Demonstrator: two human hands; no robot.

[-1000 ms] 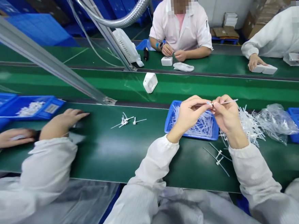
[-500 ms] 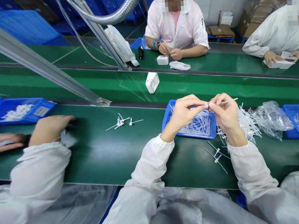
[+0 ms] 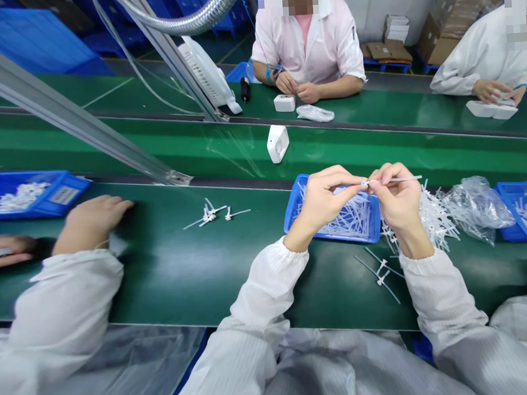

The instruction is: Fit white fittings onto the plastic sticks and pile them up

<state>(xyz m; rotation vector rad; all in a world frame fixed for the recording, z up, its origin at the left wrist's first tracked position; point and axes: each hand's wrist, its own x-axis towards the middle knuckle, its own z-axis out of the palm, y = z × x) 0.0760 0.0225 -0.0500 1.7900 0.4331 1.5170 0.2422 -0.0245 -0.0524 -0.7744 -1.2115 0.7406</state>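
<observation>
My left hand (image 3: pixel 329 196) pinches a small white fitting (image 3: pixel 364 183) between thumb and fingertips. Pinched in my right hand (image 3: pixel 395 193) is a thin translucent tube (image 3: pixel 407 178), its free end pointing right. The fingertips of both hands nearly meet, and the joint between the two parts is mostly covered. Below them stands a blue tray (image 3: pixel 287 220) full of thin tubes (image 3: pixel 348 218). A heap of white fittings (image 3: pixel 436 218) lies by my right wrist. Nearer to me, two tubes with white fittings (image 3: pixel 381 279) rest on the green surface.
Several tubed fittings (image 3: pixel 208 213) lie left of centre. A plastic bag (image 3: pixel 478 206) and another blue tray (image 3: pixel 507 234) are at right. A co-worker's hand (image 3: pixel 93 218) is at left, beyond it a blue bin (image 3: pixel 76 189). A white housing (image 3: pixel 278 143) lies on the middle green strip.
My hands stay together, with the fitting and tube shifted only slightly. The white housing on the middle strip has moved right. The far-right co-worker's hands have shifted on a white part.
</observation>
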